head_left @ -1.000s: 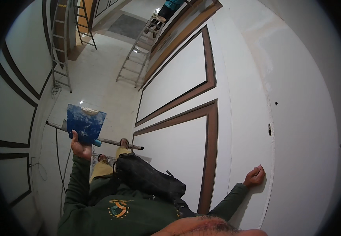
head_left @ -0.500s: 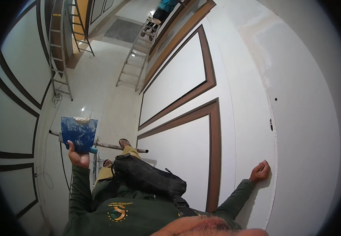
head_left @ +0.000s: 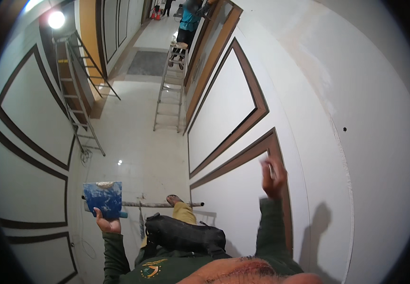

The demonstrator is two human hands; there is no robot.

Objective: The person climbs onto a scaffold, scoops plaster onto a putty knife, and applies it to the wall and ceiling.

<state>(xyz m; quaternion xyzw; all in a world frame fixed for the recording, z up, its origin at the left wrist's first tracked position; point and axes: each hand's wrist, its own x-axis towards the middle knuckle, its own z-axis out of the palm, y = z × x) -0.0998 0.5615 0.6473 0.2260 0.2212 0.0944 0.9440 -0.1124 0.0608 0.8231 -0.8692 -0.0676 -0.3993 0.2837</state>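
Gripping a blue board (head_left: 103, 199) at about 8 o'clock, my left hand (head_left: 108, 222) is clamped on its lower part, with the thumb across the near face and the other fingers mostly out of sight behind. A lump of whitish paste (head_left: 105, 185) sits along the board's far edge, and pale smears streak the blue. My right hand (head_left: 273, 179) is raised at 4 o'clock with the fingers curled, overlapping the corner of a brown frame (head_left: 272, 142) on the white wall panelling; it is blurred, so I cannot tell whether the fingertips are together or apart, or whether it touches anything. A shadow (head_left: 318, 227) falls on the wall beyond it.

Below me, toward 7 o'clock, a worn bar (head_left: 160, 205) crosses beside my foot (head_left: 173, 199), its left part passing behind the board. A black bag (head_left: 184, 236) lies across my waist at 6 o'clock. One metal ladder (head_left: 169, 99) stands on the pale floor (head_left: 129, 146) toward 11 o'clock; another ladder (head_left: 75, 99) stands nearer 10, under a glowing lamp (head_left: 56, 20). At 12 o'clock, a co-worker in blue (head_left: 189, 21) faces the right-hand wall.
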